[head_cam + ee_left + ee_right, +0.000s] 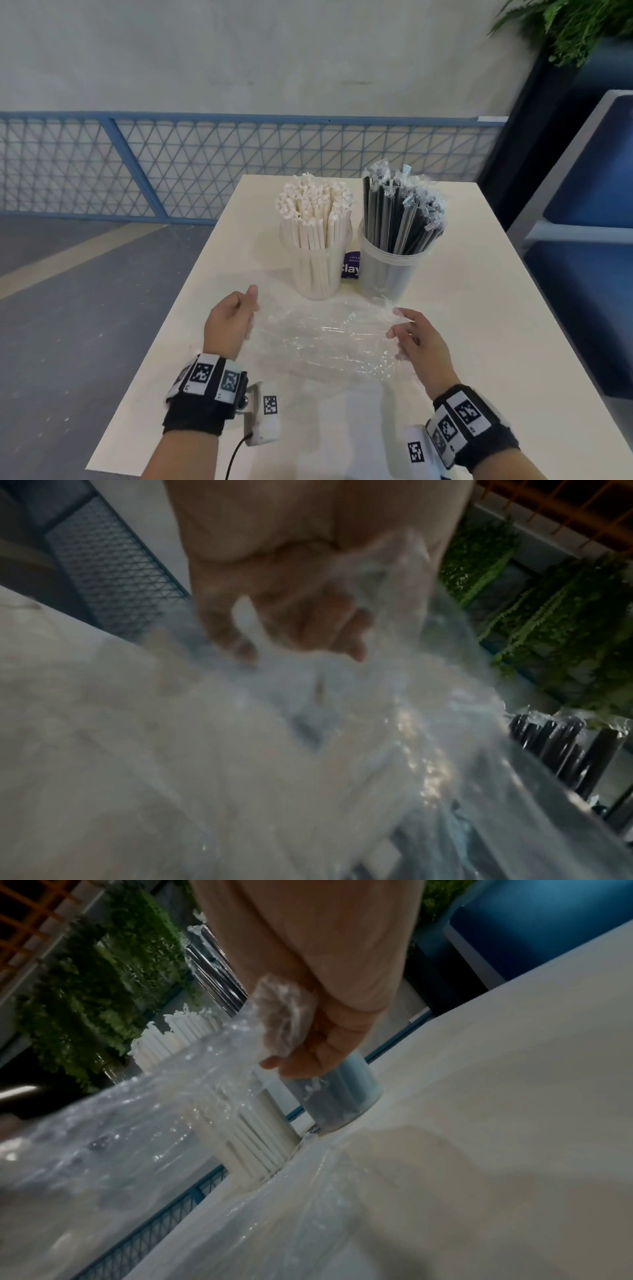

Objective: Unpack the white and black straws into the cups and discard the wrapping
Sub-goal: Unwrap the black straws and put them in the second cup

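A clear plastic wrapping (pixel 325 339) is stretched just above the table between both hands. My left hand (pixel 236 317) grips its left end with curled fingers (pixel 291 626), the film (pixel 377 723) running from the fist. My right hand (pixel 414 337) pinches the right end, a bunched wad of film (pixel 284 1015) between thumb and fingers. Behind the wrapping stand two clear cups: the left cup (pixel 317 270) full of white straws (pixel 313 212), the right cup (pixel 390 270) full of black straws (pixel 400 216) in clear sleeves. Both cups show in the right wrist view, white straws (pixel 240 1123) nearer.
The white table (pixel 479 308) drops off at left to a grey floor (pixel 68 308). A blue mesh railing (pixel 137 164) runs behind it. Blue seating (pixel 589 260) stands close on the right, a plant (pixel 575 27) above. A purple label (pixel 351 265) sits between the cups.
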